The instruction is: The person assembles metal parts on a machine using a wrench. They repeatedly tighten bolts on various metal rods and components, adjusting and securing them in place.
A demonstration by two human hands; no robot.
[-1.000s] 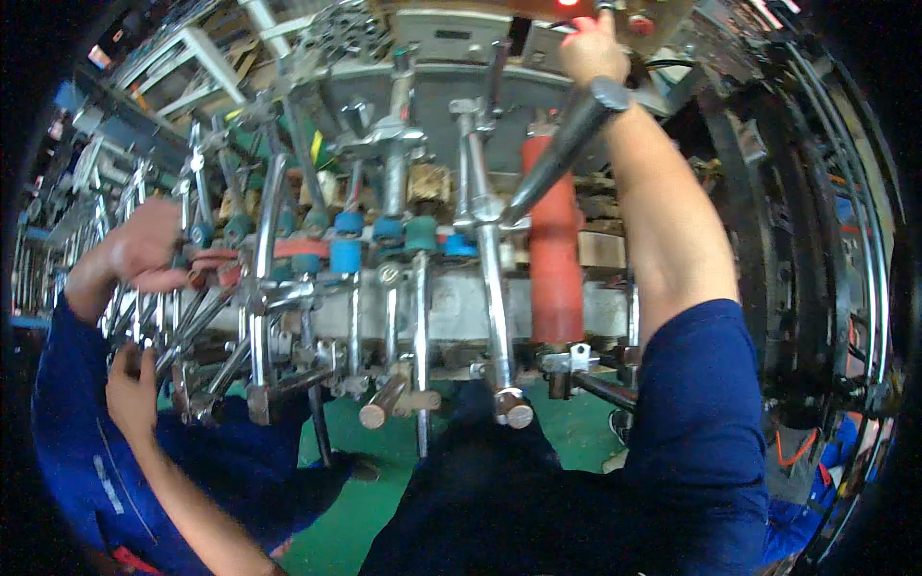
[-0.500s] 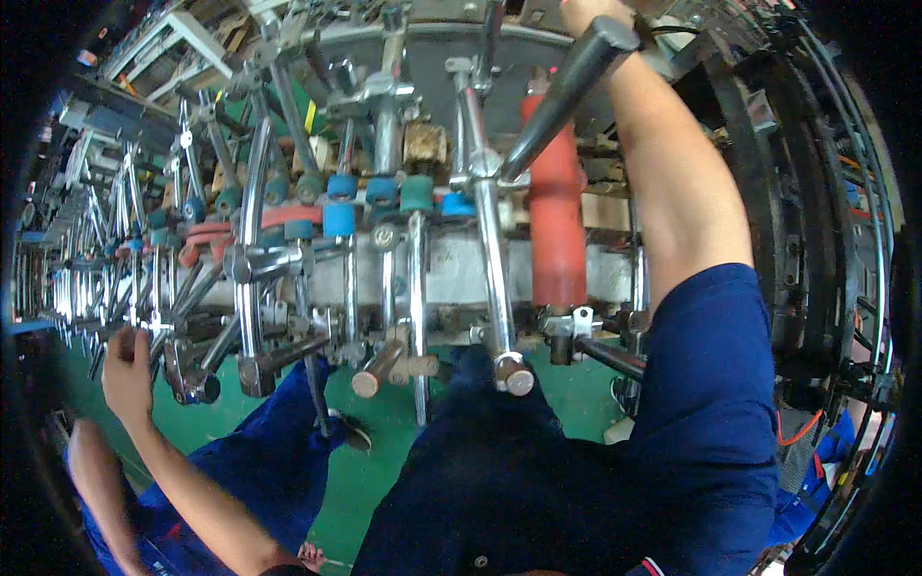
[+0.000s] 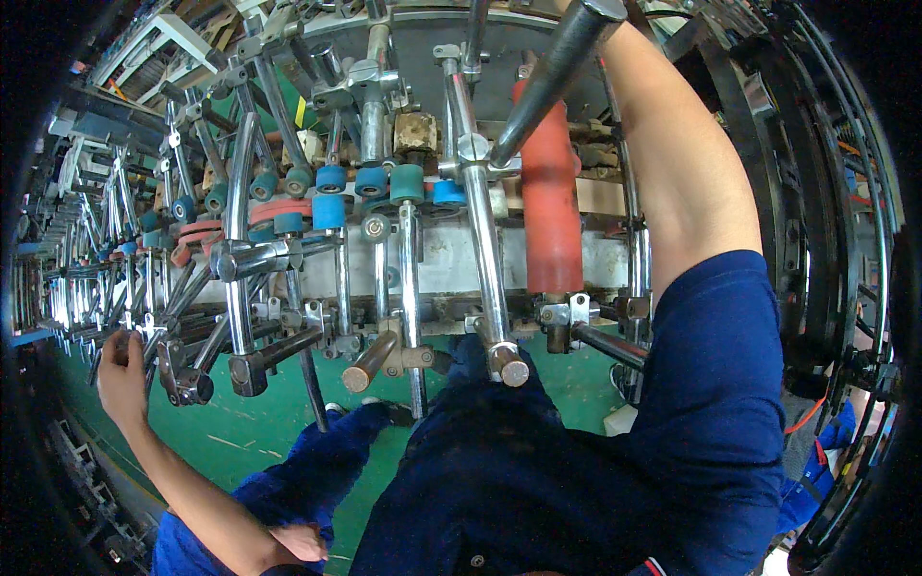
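A long machine frame of chrome rods and levers fills the view, with blue and teal rollers in a row and a red cylinder upright at the centre. My left hand is low at the far left, fingers apart and raised to the lower ends of the rods there, with nothing in it. My right forearm reaches up past the red cylinder, and its hand is hidden beyond the top edge. A dark grey lever handle slants across in front of that arm.
Rod ends and brown knobs stick out toward me at waist height. Green floor shows below the machine, with a dark shoe on it. A black curved frame closes off the right side. More rods crowd the left.
The view has tilted down and closer to the machine. My right hand has gone out past the top edge. A blue-sleeved hand seen at upper left is gone. My left hand stays low left.
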